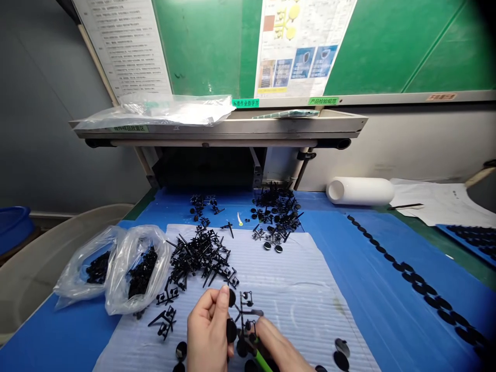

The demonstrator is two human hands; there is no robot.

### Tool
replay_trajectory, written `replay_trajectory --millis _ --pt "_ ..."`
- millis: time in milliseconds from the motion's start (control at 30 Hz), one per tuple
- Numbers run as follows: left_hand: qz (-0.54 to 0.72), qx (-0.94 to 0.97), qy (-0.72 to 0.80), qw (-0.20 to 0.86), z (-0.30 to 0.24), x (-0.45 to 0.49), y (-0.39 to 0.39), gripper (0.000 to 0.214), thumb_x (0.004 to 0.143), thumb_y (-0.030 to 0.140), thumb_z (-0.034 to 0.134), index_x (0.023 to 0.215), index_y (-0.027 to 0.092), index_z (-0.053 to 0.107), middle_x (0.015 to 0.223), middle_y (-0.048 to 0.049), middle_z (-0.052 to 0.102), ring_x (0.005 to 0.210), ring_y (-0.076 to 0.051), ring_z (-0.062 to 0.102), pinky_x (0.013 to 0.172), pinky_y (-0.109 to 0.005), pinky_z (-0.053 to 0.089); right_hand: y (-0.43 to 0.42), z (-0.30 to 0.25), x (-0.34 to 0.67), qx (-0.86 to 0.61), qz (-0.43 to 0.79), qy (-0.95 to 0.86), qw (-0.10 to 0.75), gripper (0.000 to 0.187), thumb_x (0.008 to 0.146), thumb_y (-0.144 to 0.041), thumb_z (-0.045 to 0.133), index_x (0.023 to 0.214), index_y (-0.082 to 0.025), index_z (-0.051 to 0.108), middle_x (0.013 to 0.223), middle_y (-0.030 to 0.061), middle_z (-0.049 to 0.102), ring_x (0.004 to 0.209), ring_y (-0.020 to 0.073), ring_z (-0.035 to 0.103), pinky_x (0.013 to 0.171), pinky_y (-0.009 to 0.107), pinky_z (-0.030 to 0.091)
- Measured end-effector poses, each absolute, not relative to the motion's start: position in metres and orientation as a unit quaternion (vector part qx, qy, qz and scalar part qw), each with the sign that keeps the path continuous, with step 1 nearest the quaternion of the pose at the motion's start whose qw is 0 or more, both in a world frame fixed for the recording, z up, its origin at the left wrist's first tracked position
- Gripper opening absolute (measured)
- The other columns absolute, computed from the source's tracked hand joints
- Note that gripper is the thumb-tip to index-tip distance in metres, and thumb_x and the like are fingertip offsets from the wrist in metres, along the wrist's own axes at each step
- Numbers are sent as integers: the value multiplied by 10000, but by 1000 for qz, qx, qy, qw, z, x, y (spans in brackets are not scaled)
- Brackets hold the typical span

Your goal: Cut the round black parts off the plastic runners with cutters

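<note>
My left hand [208, 330] is closed on a black plastic sprue [242, 310] with round black discs [231, 330] on it, pinching it under the thumb. My right hand [279, 345] is wrapped around green-handled nippers [262, 360]. Their dark jaws meet the lower part of the sprue; whether they touch it I cannot tell. Loose black discs [341, 360] lie on the white ribbed sheet [302, 279] to either side of my hands. Beyond my left hand is a heap of black sprues [199, 253].
Two clear plastic bags [116, 305] of small black parts stand at left. More sprued discs [277, 206] are piled at the back. Rows of discs [418, 287] line the blue surface at right, near a white roll [360, 191]. A shelf [217, 129] overhangs the far edge.
</note>
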State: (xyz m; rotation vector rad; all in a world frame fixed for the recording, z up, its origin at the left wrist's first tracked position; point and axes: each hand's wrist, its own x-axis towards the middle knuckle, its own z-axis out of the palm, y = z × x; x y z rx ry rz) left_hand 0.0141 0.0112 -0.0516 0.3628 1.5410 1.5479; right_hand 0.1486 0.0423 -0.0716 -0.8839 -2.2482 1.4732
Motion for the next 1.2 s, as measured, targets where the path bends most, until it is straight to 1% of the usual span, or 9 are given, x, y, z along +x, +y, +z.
replay_trajectory --millis 133,267,567,733,867,967,1067,1133,1200 --pt "620 154 586 499 -49 18 9 396 636 512 574 538 174 391 345 110 260 239 -8 199 240 -119 140 43 -61 147 -287 526 -783 168 320 723 -372 539 1009 -227 530 895 64 525 870 236 502 786 299 393" --pt "615 157 567 526 -45 21 8 384 653 498 566 547 180 378 321 117 255 224 -6 193 241 -115 123 45 -57 147 -263 540 -784 158 421 680 -368 577 1078 -241 521 936 65 551 926 269 498 813 322 390" --pt "606 157 554 549 -35 27 7 367 674 460 561 547 177 366 293 116 291 225 6 179 236 -99 130 51 -56 156 -213 549 -803 95 407 720 -323 500 1100 -178 507 971 90 555 884 242 515 805 307 402" --pt "596 161 558 554 -36 27 5 374 676 465 557 541 175 364 311 108 309 221 8 187 229 -99 122 50 -42 153 -211 542 -806 112 356 704 -288 465 1037 -180 532 966 83 576 875 238 522 788 278 404" --pt "594 156 557 559 -40 26 5 395 657 495 563 543 175 361 333 111 306 217 9 196 226 -101 111 47 -46 154 -237 492 -830 109 339 678 -212 426 994 -178 545 972 83 587 878 233 525 769 279 409" --pt "589 156 558 563 -44 24 4 397 658 507 558 551 174 370 315 115 300 205 10 196 235 -103 85 48 -57 158 -262 442 -851 106 367 605 -145 400 944 -180 538 861 58 599 762 202 539 705 265 422" --pt "600 156 541 569 -48 20 2 376 670 489 561 557 169 400 268 106 306 202 12 186 252 -101 73 53 -62 160 -307 377 -867 110 364 527 -110 365 855 -174 509 761 38 566 688 187 521 634 253 416" --pt "605 135 511 595 -49 18 2 372 658 482 579 554 168 411 249 99 315 200 12 180 256 -100 85 57 -61 160 -331 332 -876 116 353 511 -97 350 826 -178 485 768 42 541 722 199 511 641 265 404" --pt "607 101 481 625 -50 16 2 384 631 481 607 538 170 402 246 97 317 197 12 174 252 -100 110 60 -59 159 -338 304 -883 117 369 513 -96 354 852 -185 468 811 47 523 774 214 499 664 278 395"
